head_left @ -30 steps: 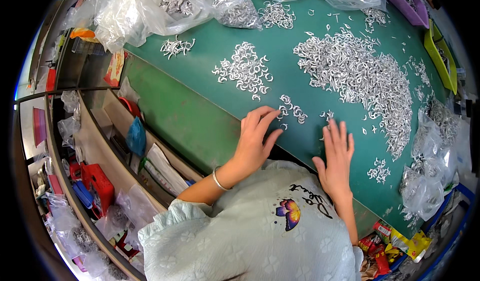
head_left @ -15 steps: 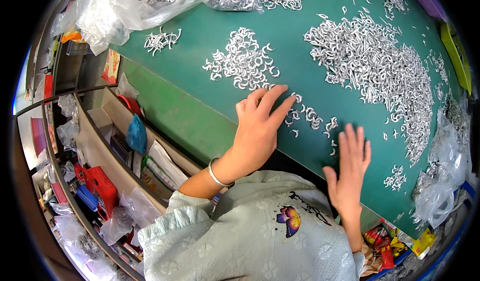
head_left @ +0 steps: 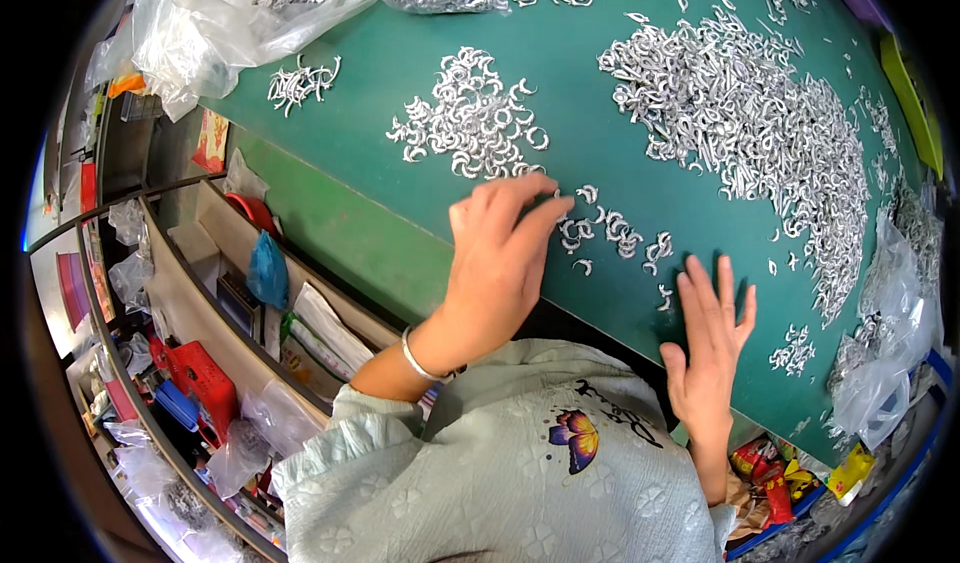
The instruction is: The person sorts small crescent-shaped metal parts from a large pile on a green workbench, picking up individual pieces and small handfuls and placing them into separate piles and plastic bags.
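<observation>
Your green-topped bench [head_left: 620, 213] carries a big heap of small silver metal hooks [head_left: 740, 113] toward its far right. Your left hand [head_left: 495, 258] spreads loose fingers over scattered hooks [head_left: 600, 233]. Your right hand [head_left: 705, 348] lies flat, empty, by the near edge.

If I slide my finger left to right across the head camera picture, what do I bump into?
Red box → blue bag → left hand → right hand → big pile of metal hooks → clear plastic bag.

Single head view; looks steeply down, close over green table [head_left: 620, 203].
</observation>
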{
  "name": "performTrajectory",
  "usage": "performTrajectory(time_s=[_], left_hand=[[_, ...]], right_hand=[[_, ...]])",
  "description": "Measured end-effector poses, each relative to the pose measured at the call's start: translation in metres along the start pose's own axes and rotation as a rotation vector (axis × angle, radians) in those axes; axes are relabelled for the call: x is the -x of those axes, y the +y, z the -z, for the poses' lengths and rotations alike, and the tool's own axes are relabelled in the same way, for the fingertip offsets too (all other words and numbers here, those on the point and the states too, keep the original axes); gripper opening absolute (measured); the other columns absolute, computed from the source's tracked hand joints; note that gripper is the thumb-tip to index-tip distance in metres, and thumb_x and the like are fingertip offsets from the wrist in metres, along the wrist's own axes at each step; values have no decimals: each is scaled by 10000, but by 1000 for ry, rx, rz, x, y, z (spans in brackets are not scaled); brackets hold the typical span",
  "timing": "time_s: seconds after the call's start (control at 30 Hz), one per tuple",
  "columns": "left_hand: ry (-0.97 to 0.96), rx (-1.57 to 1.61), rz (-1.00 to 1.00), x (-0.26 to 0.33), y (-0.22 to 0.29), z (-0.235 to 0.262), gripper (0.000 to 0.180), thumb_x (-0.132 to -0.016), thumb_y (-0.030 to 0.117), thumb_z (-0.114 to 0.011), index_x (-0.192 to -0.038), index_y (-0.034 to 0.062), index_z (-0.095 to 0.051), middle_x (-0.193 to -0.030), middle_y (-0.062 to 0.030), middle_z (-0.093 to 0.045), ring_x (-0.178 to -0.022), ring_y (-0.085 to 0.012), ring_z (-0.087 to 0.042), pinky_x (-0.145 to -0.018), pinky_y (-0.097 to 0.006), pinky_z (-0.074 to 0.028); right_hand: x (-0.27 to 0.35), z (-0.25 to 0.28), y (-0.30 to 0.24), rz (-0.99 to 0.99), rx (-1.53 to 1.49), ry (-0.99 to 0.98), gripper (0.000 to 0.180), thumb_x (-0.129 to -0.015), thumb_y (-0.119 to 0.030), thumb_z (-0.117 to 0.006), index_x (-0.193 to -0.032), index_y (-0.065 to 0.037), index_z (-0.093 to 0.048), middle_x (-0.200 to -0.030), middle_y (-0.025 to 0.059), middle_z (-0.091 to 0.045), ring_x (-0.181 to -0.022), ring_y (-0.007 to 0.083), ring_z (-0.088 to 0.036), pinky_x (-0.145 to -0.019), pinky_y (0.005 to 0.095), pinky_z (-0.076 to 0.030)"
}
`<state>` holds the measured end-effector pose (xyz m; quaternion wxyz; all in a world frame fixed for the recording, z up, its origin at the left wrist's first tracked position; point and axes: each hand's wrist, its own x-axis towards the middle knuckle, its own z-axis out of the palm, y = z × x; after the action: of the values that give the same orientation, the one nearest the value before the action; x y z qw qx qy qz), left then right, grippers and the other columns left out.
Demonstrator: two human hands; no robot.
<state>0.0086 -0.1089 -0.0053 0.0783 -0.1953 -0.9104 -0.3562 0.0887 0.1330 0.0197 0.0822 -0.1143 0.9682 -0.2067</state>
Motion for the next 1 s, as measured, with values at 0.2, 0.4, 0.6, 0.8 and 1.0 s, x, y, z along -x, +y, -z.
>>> performTrajectory(time_s=[0.2,0.4,0.6,0.8,1.0], left_hand=[[-88,-81,-6,-29,3,-1,234,-760,19,-736,-974,76,-660,-1013,-40,-588,-921,-228,-536,-803,-350,-354],[-57,-81,-39,-35,-3,0,183,-752,23,-746,-902,63,-648,-952,-47,-621,-890,-238,-568,-787,-356,-386],[78,41,-46,-27,18,11,187,-707,-64,-747,-834,51,-669,-853,-64,-686,-744,-230,-630,-710,-313,-475],[-96,372,-195,13,64,-45,238,-712,-10,-746,-921,58,-654,-931,-64,-588,-849,-234,-561,-708,-350,-387],[-214,249,-248,7,92,-79,225,-794,100,-684,-1009,51,-640,-1005,-71,-545,-983,-234,-505,-789,-372,-341]], right_hand=[[-12,-1,-9,16,-43,42,566,-856,-279,-638,-1345,-21,-516,-1467,122,-442,-1419,367,-314,-1130,595,-126],[9,-4,7,-79,-126,156,545,-881,-256,-615,-1352,-8,-501,-1476,147,-428,-1417,360,-320,-1142,564,-129],[-1,-7,-9,-75,-43,23,584,-859,-228,-641,-1364,12,-474,-1477,154,-425,-1426,347,-307,-1147,554,-143],[19,1,2,-91,-158,355,374,-792,-51,-685,-1158,3,-631,-1243,132,-600,-1246,335,-508,-1096,503,-260],[44,-4,14,-227,-21,493,252,-808,-33,-680,-1058,-1,-672,-1135,112,-634,-1121,311,-573,-1046,453,-314]])
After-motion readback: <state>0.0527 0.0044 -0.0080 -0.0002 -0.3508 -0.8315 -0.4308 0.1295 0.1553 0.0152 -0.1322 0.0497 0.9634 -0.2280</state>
